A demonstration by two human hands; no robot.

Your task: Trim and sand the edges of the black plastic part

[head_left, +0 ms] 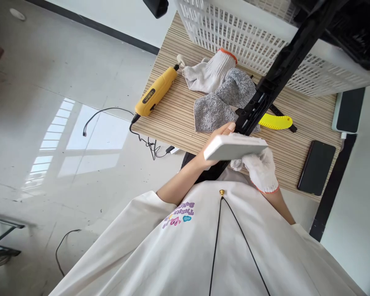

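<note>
A long black plastic strip (265,90) runs slantwise from the upper right down towards my lap. My bare left hand (214,142) is closed round its lower part, the thumb lying along it. My right hand (262,168), in a white knitted glove with an orange hem, is curled beside the strip's lower end. A white-and-grey flat slab (236,150) covers part of both hands; what the right fingers hold is hidden. Just beyond lie a grey fuzzy cloth (214,113) and a yellow-handled cutter (276,121).
On the striped wooden table (179,123) are a yellow rotary tool (157,90), a white glove (206,74) and a black phone (316,166). A white plastic basket (240,35) holding black parts stands at the back. Thin cables (107,109) hang at the left edge.
</note>
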